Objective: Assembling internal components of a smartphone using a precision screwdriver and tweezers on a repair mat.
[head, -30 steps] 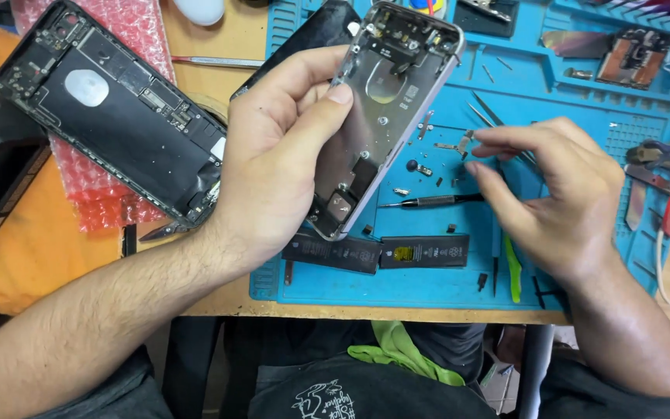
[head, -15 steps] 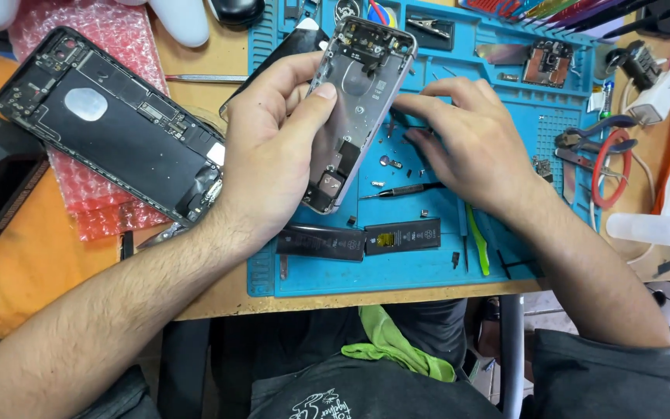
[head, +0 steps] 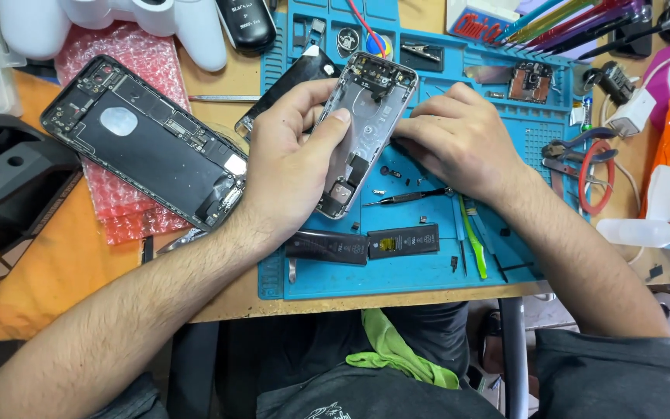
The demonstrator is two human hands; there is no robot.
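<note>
My left hand (head: 288, 171) grips a silver phone housing (head: 370, 116), open side up and tilted, above a blue work mat (head: 397, 271). Its thumb lies across the housing's inside. My right hand (head: 459, 143) is pressed against the housing's right edge with its fingers bent together. Their tips are hidden behind the housing, so whether they pinch anything is unclear. A small black screwdriver (head: 405, 198) and loose screws lie on the mat just below my right hand.
Two black batteries (head: 403, 240) and a green pry tool (head: 474, 244) lie near the mat's front edge. A black phone housing (head: 145, 143) rests on pink bubble wrap at left. Red-handled pliers (head: 583, 167), a white bottle (head: 645, 231) and a white game controller (head: 118, 19) surround the mat.
My right hand has left the small parts on the mat and moved left to the housing's edge. My left hand has kept hold of the housing.
</note>
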